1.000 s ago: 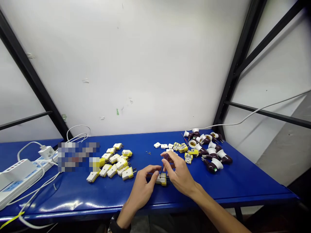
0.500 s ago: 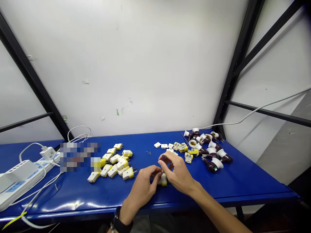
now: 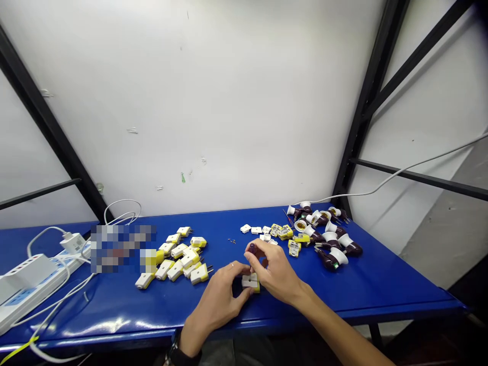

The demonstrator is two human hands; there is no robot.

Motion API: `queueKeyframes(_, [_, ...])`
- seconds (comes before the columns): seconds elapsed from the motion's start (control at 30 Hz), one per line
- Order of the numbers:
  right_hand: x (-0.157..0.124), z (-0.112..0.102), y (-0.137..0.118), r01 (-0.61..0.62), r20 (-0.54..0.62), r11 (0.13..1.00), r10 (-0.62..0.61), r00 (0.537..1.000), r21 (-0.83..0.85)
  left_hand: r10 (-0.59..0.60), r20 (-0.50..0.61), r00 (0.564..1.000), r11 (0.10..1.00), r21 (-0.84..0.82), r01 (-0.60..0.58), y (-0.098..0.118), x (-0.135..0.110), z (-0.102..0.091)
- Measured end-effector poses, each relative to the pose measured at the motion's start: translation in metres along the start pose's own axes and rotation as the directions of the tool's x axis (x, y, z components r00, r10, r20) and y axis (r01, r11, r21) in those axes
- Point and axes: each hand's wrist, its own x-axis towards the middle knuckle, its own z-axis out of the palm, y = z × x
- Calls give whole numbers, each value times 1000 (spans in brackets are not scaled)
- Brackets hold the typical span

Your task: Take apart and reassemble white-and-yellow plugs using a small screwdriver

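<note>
On the near part of the table, a white-and-yellow two-pin plug [image 3: 249,282] lies with its white side up and a small hole in the middle. My left hand [image 3: 217,295] grips it between thumb and fingers from the left. Above the plug, my right hand [image 3: 277,272] is closed round the dark handle of a screwdriver [image 3: 252,248], held upright. Its lower end points at the plug's hole; the tip is too small to make out. Small screws [image 3: 232,241] lie loose a little behind my hands.
Several white-and-yellow plugs [image 3: 176,251] are heaped at left. Behind my right hand are white covers [image 3: 256,230] and open yellow plug halves [image 3: 285,232]. Dark lamp holders with white sockets [image 3: 331,239] pile up at right. A power strip [image 3: 36,292] with white cables lies far left.
My left thumb and fingers have moved apart from the screwdriver's lower end to the plug's sides, uncovering its white face. The right hand still holds the screwdriver over it.
</note>
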Motion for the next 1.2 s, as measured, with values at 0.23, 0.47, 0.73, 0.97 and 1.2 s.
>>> queueKeyframes(0.23, [-2,0,1,-17,-27,1000,18,999,18,8,14,1000,999,38,-9,-4,-2,5])
queueKeyframes(0.47, [-3,0,3,10,-40,1000,-11,999,-23,62,25,998,996,59,-63,-9,-3,13])
queueKeyframes(0.73, [-8,7,7,64,-80,994,-72,994,-92,87,0,996,992,90,-87,-14,-5,18])
queueKeyframes(0.97, [-4,11,8,35,-170,990,-57,984,-134,91,-112,989,995,42,-87,-4,-1,14])
queueKeyframes(1.2, [-3,1,0,-6,-126,1000,8,992,17,-8,-162,987,983,-182,-22,9,14,14])
